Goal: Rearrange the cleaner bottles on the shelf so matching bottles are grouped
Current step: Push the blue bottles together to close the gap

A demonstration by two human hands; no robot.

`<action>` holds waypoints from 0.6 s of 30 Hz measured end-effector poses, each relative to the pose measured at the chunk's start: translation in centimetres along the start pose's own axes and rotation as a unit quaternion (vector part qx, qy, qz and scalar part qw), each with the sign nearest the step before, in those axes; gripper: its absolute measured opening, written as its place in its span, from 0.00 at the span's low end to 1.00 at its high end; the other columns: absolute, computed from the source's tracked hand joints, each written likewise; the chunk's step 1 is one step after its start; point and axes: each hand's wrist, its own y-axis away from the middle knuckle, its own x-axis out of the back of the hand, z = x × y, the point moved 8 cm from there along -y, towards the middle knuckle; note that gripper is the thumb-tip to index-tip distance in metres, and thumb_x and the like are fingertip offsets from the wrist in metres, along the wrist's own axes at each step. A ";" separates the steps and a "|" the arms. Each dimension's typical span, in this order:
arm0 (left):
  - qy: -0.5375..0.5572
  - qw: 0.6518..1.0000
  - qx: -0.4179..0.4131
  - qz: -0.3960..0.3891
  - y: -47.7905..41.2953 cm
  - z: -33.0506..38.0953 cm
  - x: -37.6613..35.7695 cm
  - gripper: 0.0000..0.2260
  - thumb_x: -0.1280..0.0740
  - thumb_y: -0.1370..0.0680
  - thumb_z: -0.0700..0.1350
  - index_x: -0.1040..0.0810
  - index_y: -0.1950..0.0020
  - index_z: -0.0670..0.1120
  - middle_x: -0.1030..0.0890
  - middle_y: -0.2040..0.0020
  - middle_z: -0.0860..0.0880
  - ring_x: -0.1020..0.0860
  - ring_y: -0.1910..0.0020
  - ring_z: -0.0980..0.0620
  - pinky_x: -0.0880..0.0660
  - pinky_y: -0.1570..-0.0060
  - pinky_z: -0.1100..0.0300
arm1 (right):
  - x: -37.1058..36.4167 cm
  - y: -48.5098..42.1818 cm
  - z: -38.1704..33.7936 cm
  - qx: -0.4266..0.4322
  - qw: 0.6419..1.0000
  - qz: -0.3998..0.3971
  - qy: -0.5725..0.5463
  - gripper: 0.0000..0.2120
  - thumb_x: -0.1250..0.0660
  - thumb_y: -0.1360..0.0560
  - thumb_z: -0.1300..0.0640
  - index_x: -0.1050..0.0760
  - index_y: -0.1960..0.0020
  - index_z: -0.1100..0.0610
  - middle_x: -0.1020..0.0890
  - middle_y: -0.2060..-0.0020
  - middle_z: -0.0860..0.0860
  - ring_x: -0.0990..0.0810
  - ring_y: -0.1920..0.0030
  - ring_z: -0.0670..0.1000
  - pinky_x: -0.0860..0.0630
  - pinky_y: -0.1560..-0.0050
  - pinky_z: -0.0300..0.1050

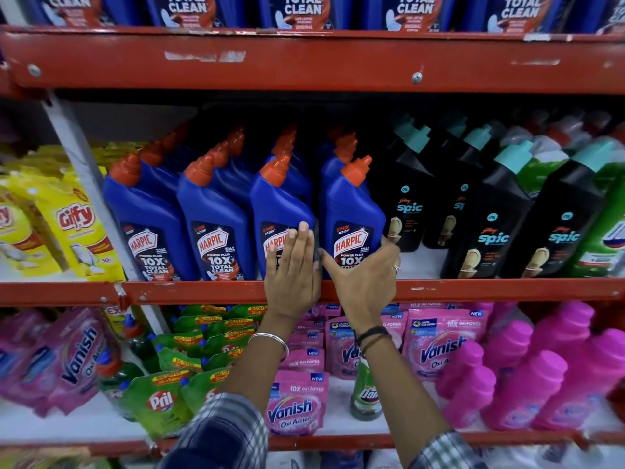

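Blue Harpic bottles with orange caps stand in several rows on the middle shelf (pixel 203 291). My left hand (pixel 292 270) lies flat with fingers together against the front of the third front Harpic bottle (pixel 280 204). My right hand (pixel 363 279) wraps around the base of the fourth front Harpic bottle (pixel 350 211), thumb on its left side and fingers on its right. To the right stand black Spic bottles (pixel 497 218) with teal caps, in rows running back. A gap of bare white shelf shows in front of the rear Spic bottles (pixel 407 198).
Green bottles (pixel 605 228) stand at the far right of the middle shelf, yellow Giffy pouches (pixel 76 221) at the left. The lower shelf holds pink Vanish pouches (pixel 296 404), green Pril pouches (pixel 160 399) and pink bottles (pixel 527 387). Boxes line the top shelf.
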 end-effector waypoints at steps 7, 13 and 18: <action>0.001 1.000 0.001 -0.004 0.1 -0.1 -0.1 0.26 0.49 0.18 0.48 0.51 0.21 0.42 0.53 0.20 0.48 0.52 0.22 0.51 0.56 0.24 0.50 | 1.0 0.2 1.1 0.010 1.000 -0.013 -0.001 0.49 0.32 0.42 0.26 0.35 0.36 0.61 0.25 0.46 0.55 0.23 0.48 0.54 0.23 0.58 0.46; -0.012 1.000 -0.002 0.002 0.3 -0.1 -0.4 0.26 0.47 0.18 0.48 0.48 0.22 0.41 0.51 0.21 0.47 0.50 0.22 0.50 0.54 0.24 0.48 | 7.1 -2.5 5.2 0.037 0.983 0.037 -0.177 0.30 0.29 0.32 0.41 0.33 0.40 0.58 0.28 0.45 0.53 0.27 0.46 0.49 0.30 0.44 0.37; -0.020 1.000 0.001 0.011 0.4 -0.1 -0.4 0.27 0.47 0.19 0.48 0.48 0.22 0.41 0.50 0.21 0.47 0.50 0.22 0.49 0.54 0.24 0.48 | 13.2 -8.0 10.6 0.014 0.977 0.154 -0.145 0.26 0.27 0.29 0.51 0.32 0.40 0.65 0.28 0.46 0.62 0.28 0.45 0.58 0.31 0.42 0.40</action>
